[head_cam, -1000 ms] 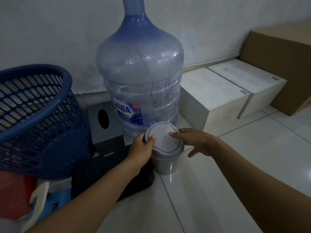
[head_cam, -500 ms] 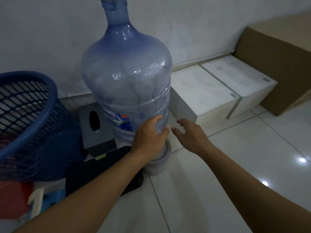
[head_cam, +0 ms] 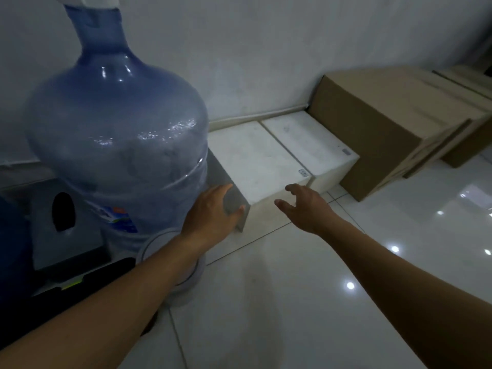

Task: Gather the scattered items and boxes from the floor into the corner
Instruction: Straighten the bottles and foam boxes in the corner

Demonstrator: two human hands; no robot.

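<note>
Two bare forearms reach in from the bottom edge over glossy white floor tiles. Under the left forearm, at lower centre, sits a small round bin with a smooth white lid, just beside the big translucent blue water jug. The left hand, fingers straight and empty, lies along the grey side of the nearest matte white box; contact is unclear. The right hand hovers spread before the box's front. Beyond, a second white box and a brown cardboard box line the wall.
</note>
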